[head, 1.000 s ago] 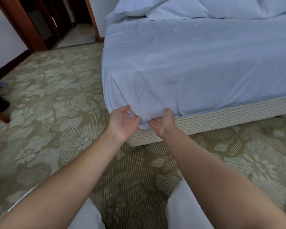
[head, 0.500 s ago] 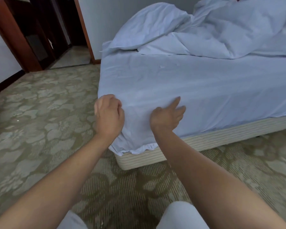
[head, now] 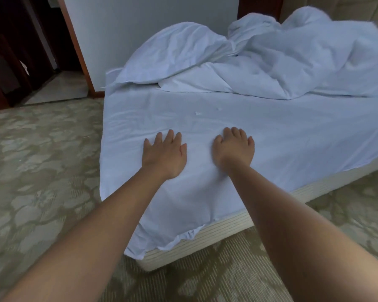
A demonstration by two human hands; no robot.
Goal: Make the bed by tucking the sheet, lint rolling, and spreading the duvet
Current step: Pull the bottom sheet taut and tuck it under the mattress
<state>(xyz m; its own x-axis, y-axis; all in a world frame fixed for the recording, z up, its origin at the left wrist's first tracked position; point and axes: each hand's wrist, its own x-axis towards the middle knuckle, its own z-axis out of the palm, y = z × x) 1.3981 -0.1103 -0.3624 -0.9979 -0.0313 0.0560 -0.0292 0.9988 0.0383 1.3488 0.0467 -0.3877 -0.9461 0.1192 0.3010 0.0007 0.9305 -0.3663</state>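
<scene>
A pale blue sheet (head: 282,136) covers the mattress, and its corner hangs loose over the striped bed base (head: 218,229) at the near corner. My left hand (head: 164,154) lies flat on the sheet near that corner, fingers straight and spread. My right hand (head: 234,149) lies flat beside it, a little to the right, fingers straight. Neither hand holds anything. A crumpled duvet (head: 292,59) is heaped at the head of the bed with a pillow (head: 172,55) at its left. Two small bits of lint (head: 198,112) lie on the sheet beyond my hands.
Patterned carpet (head: 35,171) surrounds the bed on the left and in front. A white wall (head: 140,22) stands behind the pillow. Dark wooden door frames (head: 74,40) and a tiled doorway lie at the far left.
My hands let go of the hanging sheet corner, rose up the side of the mattress and now lie flat on top. The view lifted toward the head of the bed.
</scene>
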